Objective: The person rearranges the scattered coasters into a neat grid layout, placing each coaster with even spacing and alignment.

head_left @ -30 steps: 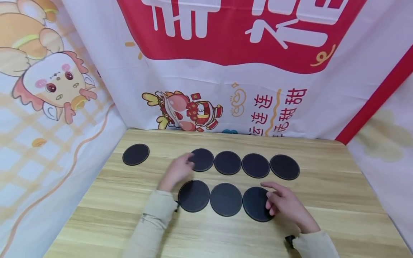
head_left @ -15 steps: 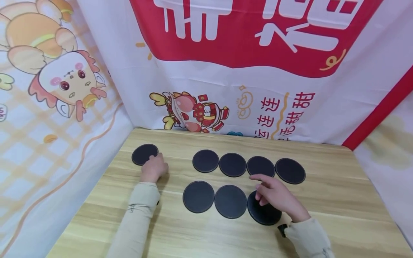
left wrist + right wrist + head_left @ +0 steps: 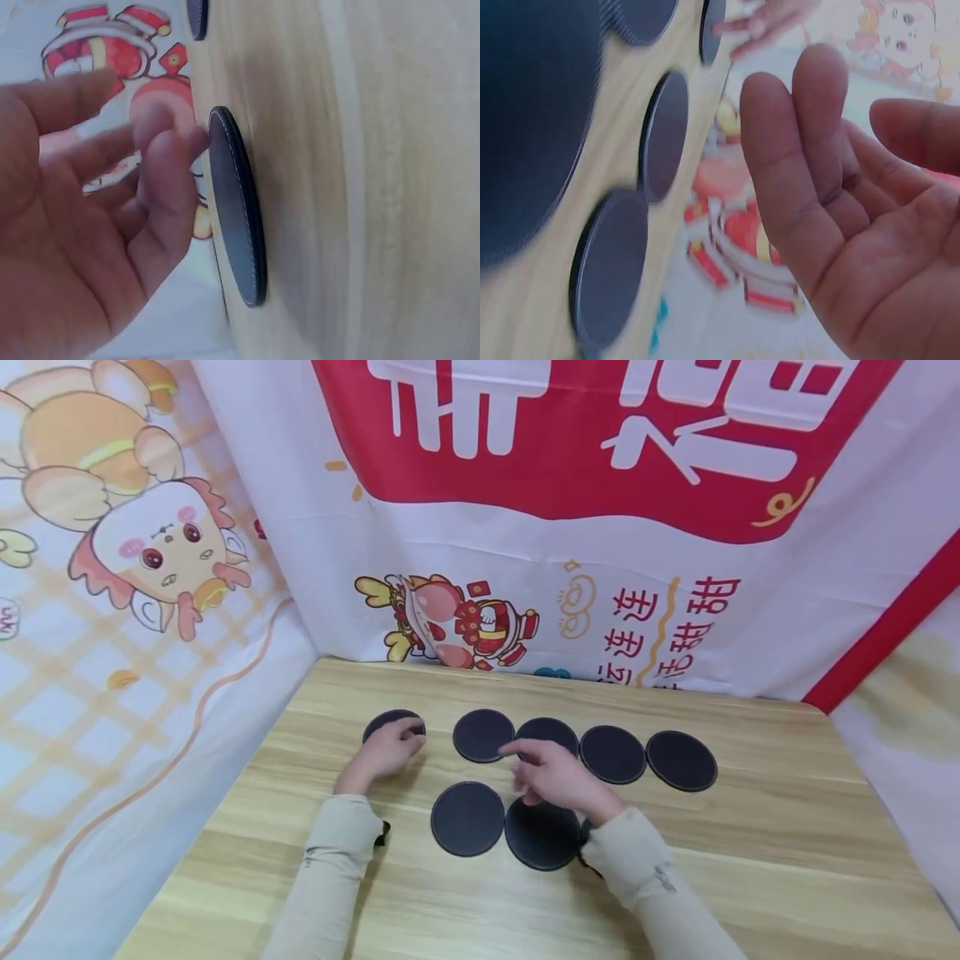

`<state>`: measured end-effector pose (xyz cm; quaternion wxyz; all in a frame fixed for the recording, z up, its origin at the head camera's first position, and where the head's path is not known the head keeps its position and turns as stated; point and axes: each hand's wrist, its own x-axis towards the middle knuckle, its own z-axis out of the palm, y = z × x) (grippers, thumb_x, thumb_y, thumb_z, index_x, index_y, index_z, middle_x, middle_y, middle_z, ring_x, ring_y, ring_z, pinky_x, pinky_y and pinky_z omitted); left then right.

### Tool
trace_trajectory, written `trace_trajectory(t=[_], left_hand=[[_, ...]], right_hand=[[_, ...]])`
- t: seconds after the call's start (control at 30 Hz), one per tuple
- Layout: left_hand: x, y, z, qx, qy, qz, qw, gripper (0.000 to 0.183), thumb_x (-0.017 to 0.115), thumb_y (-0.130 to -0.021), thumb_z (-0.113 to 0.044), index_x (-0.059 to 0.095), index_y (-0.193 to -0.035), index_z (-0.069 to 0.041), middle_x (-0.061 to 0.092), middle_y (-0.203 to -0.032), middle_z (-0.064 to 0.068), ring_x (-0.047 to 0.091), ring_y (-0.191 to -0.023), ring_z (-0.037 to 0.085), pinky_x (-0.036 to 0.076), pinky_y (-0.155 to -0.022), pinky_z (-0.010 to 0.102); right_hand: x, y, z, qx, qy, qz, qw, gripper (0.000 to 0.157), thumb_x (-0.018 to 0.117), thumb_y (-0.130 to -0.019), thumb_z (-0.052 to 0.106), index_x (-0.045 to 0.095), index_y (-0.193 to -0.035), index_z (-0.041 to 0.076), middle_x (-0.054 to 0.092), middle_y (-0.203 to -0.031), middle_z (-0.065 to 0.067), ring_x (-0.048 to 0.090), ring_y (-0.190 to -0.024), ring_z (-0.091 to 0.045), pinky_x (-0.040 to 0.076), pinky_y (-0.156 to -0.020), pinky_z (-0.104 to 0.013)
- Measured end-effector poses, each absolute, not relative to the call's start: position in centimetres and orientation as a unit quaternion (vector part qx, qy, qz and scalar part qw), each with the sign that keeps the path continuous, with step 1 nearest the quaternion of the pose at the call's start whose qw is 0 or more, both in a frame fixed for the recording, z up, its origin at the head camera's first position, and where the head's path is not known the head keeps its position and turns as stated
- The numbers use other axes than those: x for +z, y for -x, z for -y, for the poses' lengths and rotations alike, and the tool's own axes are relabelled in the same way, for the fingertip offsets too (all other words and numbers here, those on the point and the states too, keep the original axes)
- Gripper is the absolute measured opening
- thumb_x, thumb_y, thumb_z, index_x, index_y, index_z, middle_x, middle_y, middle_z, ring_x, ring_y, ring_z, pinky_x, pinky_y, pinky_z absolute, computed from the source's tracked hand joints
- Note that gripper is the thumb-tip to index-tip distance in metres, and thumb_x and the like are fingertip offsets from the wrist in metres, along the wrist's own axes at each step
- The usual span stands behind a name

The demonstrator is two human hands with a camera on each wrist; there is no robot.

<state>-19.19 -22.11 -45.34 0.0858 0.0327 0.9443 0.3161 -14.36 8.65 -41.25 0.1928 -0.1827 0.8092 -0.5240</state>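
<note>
My left hand point(image 3: 384, 752) is over a round black coaster point(image 3: 386, 718) at the left of the back row, overlapping its near part. In the left wrist view its fingers are loosely bent, a fingertip right at the rim of that stitched-edge coaster point(image 3: 236, 217), which lies flat on the table. My right hand point(image 3: 561, 778) hovers between the two rows with relaxed fingers and holds nothing. Under it lies a front-row coaster point(image 3: 542, 839), and its fingers partly cover a back-row coaster point(image 3: 553, 731). The right sleeve mostly hides the front row's rightmost coaster.
Other black coasters make up the back row, such as the one point(image 3: 483, 735) right of my left hand and the rightmost one point(image 3: 682, 761). Another coaster point(image 3: 468, 818) starts the front row. A printed cloth point(image 3: 435, 543) hangs behind the wooden table point(image 3: 787, 827).
My left hand has reached the lone coaster on the left, which has moved right toward the back row. My right hand has moved left from the rightmost front coaster.
</note>
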Motion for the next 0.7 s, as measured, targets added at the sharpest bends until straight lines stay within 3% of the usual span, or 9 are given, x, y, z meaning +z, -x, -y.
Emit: trace_trajectory(t=[0.17,0.3,0.4,0.47,0.57,0.7], left_hand=[[-45.4,19.2,23.8,0.287,0.052,-0.956,0.026,0.049,0.051,-0.103,-0.022,0.049,-0.144,0.004,0.053,-0.130,0.033,0.050,-0.120,0.049,0.041,-0.101,0.059],[-45.7,19.1,24.7,0.254,0.102,-0.961,0.036,0.052,0.049,-0.102,-0.026,0.048,-0.144,0.005,0.044,-0.133,0.038,0.043,-0.120,0.054,0.040,-0.096,0.065],[-45.9,19.0,24.9,0.242,0.111,-0.962,0.059,0.057,0.049,-0.102,-0.028,0.043,-0.146,0.007,0.041,-0.135,0.040,0.041,-0.122,0.056,0.039,-0.096,0.067],[-46.0,18.9,24.7,0.241,0.108,-0.962,0.070,0.059,0.050,-0.102,-0.029,0.040,-0.148,0.007,0.040,-0.136,0.041,0.040,-0.124,0.057,0.038,-0.098,0.066],[-45.9,18.8,24.2,0.248,0.103,-0.961,0.073,0.061,0.051,-0.101,-0.029,0.039,-0.149,0.008,0.039,-0.138,0.042,0.039,-0.126,0.057,0.037,-0.101,0.066],[-45.7,18.9,23.6,0.250,0.101,-0.960,0.076,0.061,0.051,-0.102,-0.029,0.039,-0.148,0.008,0.040,-0.138,0.041,0.039,-0.127,0.056,0.036,-0.102,0.065]], right_hand=[[-41.6,16.7,-3.4,-0.544,0.172,-0.784,0.244,0.030,0.054,-0.102,0.006,0.064,-0.131,0.004,0.064,-0.101,-0.018,0.067,-0.074,-0.029,0.060,-0.063,-0.039],[-42.3,18.4,-0.1,-0.554,0.137,-0.772,0.280,0.042,0.056,-0.102,0.009,0.054,-0.143,0.007,0.052,-0.133,-0.026,0.068,-0.091,-0.037,0.061,-0.068,-0.042],[-43.0,19.3,1.9,-0.548,0.115,-0.774,0.295,0.056,0.057,-0.101,0.011,0.041,-0.154,0.009,0.046,-0.142,-0.026,0.068,-0.096,-0.040,0.060,-0.071,-0.046],[-43.6,19.6,3.0,-0.540,0.100,-0.779,0.302,0.063,0.057,-0.100,0.012,0.032,-0.158,0.011,0.053,-0.136,-0.023,0.069,-0.095,-0.040,0.060,-0.071,-0.046],[-44.3,19.8,4.3,-0.531,0.090,-0.785,0.307,0.071,0.057,-0.099,0.012,0.024,-0.162,0.013,0.066,-0.112,-0.025,0.070,-0.087,-0.040,0.059,-0.067,-0.045],[-44.7,19.7,5.6,-0.529,0.099,-0.784,0.310,0.076,0.056,-0.097,0.009,0.020,-0.163,0.015,0.069,-0.093,-0.029,0.069,-0.080,-0.041,0.058,-0.063,-0.045]])
